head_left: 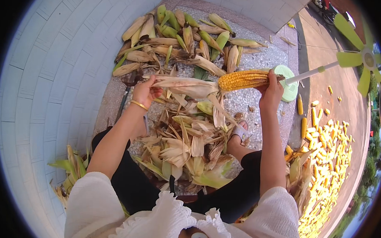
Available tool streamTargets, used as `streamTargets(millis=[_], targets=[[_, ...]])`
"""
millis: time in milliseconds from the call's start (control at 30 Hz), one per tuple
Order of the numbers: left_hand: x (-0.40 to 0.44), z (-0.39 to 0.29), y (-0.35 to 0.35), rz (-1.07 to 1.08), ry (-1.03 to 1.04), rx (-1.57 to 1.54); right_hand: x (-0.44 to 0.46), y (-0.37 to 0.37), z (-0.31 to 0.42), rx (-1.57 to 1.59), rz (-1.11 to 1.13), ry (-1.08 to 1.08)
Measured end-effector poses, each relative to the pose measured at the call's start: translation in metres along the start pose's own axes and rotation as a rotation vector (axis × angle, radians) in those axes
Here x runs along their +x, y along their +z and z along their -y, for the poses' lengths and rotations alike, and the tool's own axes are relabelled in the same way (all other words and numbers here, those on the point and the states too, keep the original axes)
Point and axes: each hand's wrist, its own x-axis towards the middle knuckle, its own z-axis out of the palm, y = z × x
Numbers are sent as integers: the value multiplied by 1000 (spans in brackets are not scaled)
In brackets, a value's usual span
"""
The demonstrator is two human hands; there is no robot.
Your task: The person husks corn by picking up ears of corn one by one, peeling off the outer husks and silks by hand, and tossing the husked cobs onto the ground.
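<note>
A yellow corn cob (243,80) is bare of husk, with its tip toward the right. My right hand (270,91) is closed round that darker tip end. From the cob's left end stretches a pale dry husk (187,86), still attached at the base. My left hand (145,93), with a gold bangle at the wrist, grips the husk's far left end. Stripped husks (187,140) lie in a heap below, between my feet. Beyond my hands is a pile of unhusked corn (171,40), some green and some dry.
A green fan (366,58) on a white pole stands at the right, its round base (288,84) beside my right hand. Many bare cobs (326,169) are spread in sunlight at the lower right. A tiled wall (39,103) runs along the left.
</note>
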Motion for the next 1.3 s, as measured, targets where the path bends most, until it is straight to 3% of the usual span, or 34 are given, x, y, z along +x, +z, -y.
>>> streamTargets(millis=[133,200,300,367,433,500,533,567,600,667,733,867,933,1067,1133,1300], targets=[[-14,0,2,107,-208,76,9,-25,6,-131,46,-26],[-22,-13,14,284,-471,341,13,-32,11,-203,-3,-37],[-29,-6,33,325,-349,706,15,-37,3,-792,16,-265],[-30,0,47,382,-248,876,7,-25,-6,-953,173,-196],[-30,16,64,539,145,758,-7,-9,-11,-973,290,-169],[-33,31,79,650,333,774,-13,3,-25,-710,618,0],[-36,38,87,754,250,676,-19,13,-25,-703,638,-2],[-38,42,92,861,169,575,-27,23,-21,-507,709,42],[-42,42,96,850,177,578,-32,30,-19,-311,770,86],[-48,44,103,918,49,461,-30,36,-17,-300,750,57],[-50,48,102,868,101,451,-24,34,-5,-844,620,-149],[-51,57,96,754,154,451,-26,31,-8,-720,626,41],[-54,56,95,741,127,470,-30,35,-3,-1035,567,-11],[-66,46,103,803,57,354,-25,30,-12,-1084,554,-166],[-69,44,107,830,9,274,-34,35,-1,-735,580,-116],[-56,52,103,901,-190,-40,-46,34,1,-650,579,-223]])
